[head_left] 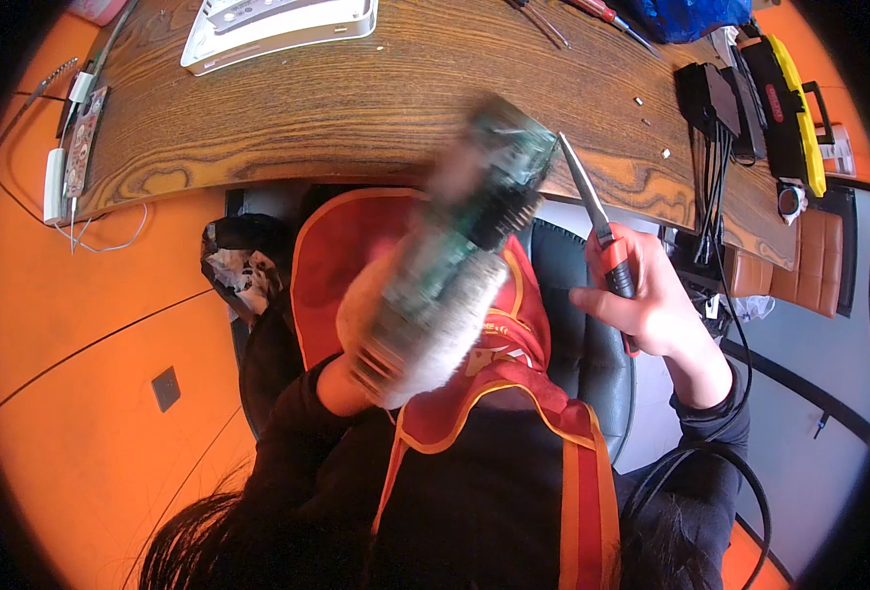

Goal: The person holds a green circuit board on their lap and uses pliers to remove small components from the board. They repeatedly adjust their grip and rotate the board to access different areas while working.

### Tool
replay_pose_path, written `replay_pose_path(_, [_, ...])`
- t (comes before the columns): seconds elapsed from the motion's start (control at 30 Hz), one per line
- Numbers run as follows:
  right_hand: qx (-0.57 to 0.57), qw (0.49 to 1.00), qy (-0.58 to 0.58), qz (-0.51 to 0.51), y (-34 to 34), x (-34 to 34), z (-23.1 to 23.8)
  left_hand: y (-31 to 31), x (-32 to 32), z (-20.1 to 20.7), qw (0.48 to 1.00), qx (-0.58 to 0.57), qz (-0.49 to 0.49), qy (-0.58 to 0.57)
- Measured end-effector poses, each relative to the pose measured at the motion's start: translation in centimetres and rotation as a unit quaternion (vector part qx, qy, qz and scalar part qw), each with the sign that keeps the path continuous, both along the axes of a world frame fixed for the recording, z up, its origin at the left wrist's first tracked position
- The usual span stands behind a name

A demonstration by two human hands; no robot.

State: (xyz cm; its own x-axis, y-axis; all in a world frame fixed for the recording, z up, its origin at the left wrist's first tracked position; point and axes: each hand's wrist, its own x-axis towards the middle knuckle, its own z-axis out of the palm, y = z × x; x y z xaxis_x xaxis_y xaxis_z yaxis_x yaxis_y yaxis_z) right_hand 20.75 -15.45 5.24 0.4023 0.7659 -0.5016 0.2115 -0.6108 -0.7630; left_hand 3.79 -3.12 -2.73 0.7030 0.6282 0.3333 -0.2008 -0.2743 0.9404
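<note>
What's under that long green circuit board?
Beneath the blurry green circuit board, you can see the white-gloved left hand and parts of a yellow-edged red cloth apron. Whatever the board directly covers can't be seen.

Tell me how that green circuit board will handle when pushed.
The green circuit board is probably stiff, jutting past the left grip without visible sag. One-handed holding suggests it's fairly light. Its dark ribbed block might snag or break, though blur hides detail.

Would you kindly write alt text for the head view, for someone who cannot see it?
A person's gloved left hand holds a blurred green circuit board; the bare right hand grips red and black pliers. Ahead, a wooden table bears a white casing, with a yellow and black toolbox at right.
</note>
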Motion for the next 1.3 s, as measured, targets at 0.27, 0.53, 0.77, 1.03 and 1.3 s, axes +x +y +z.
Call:
replay_pose_path(0.27, [0.031,0.879,0.457,-0.133,-0.5,0.1,-0.7,-0.5,1.9,0.4,0.974,-0.222,0.032,-0.004])
replay_pose_path(0.53, [0.187,0.834,0.497,-0.146,-1.3,2.0,-1.2,2.2,1.1,0.1,0.807,-0.582,0.025,-0.098])
replay_pose_path(0.77, [0.042,0.851,0.479,-0.212,-1.8,6.2,-2.6,3.1,0.6,-0.1,0.796,-0.598,0.056,-0.076])
replay_pose_path(1.03, [0.11,0.815,0.515,-0.243,-1.5,4.7,-2.2,3.0,0.6,0.4,0.781,-0.614,0.106,-0.032])
replay_pose_path(1.3, [0.105,0.831,0.518,-0.174,-1.2,2.5,-1.5,3.7,3.3,-0.6,0.839,-0.529,0.037,-0.121])
